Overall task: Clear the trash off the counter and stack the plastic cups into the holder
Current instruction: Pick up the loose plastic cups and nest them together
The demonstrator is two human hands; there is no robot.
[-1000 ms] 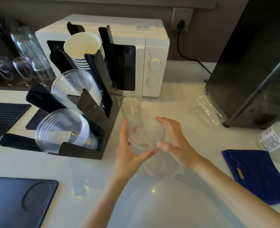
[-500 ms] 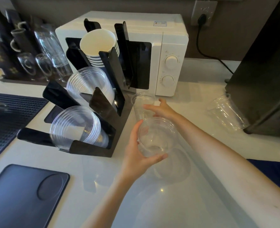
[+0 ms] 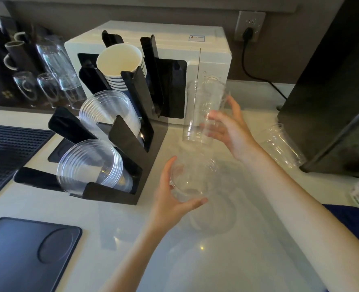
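White counter (image 3: 132, 239) fills the frame, with a microwave (image 3: 206, 60) at upper centre. At left centre, a black holder (image 3: 132, 140) keeps rows of nested clear cups. The left hand (image 3: 170, 199), low centre, curls its fingers around a clear cup (image 3: 192, 182). The right hand (image 3: 231, 127), above it, grips a taller clear cup (image 3: 203, 110) with fingers half closed. Another cup (image 3: 283, 148) lies at right. These cups look light, thin, slippery and easily crushed; hold gently around the wall.

White microwave (image 3: 206, 49) at the back, glassware (image 3: 48, 81) left, dark mat (image 3: 5, 148), blue cloth (image 3: 347, 216) right
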